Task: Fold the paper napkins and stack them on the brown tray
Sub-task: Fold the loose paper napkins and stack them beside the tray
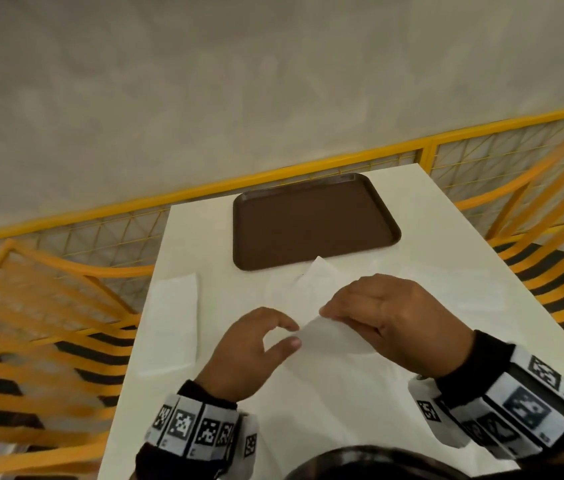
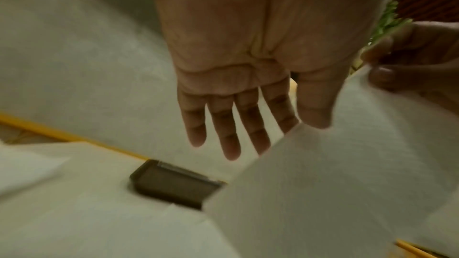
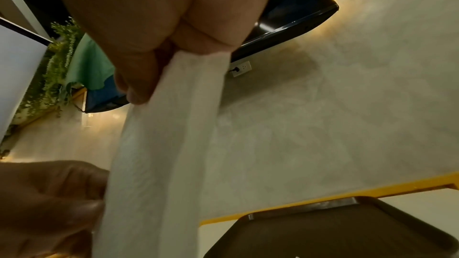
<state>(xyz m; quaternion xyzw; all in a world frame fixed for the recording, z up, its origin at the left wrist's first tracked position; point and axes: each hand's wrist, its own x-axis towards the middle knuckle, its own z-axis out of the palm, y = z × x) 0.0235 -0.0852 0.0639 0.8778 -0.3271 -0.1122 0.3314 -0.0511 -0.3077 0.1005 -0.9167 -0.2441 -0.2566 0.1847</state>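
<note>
Right hand (image 1: 391,317) grip pinches napkin (image 1: 311,303) corner, sheet lifted off bench (image 1: 446,237); left hand (image 1: 252,351) fingers apart, loosely extended, beside it; brown tray (image 1: 311,223) bare

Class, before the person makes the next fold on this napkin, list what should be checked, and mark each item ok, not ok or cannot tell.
1. Right hand pinches the lifted napkin: ok.
2. Left hand grips the napkin: not ok, fingers open beside it.
3. Brown tray free for stacking: ok.
4. Napkin edges aligned: cannot tell.
5. Spare napkin lies apart on the table: ok.
</note>
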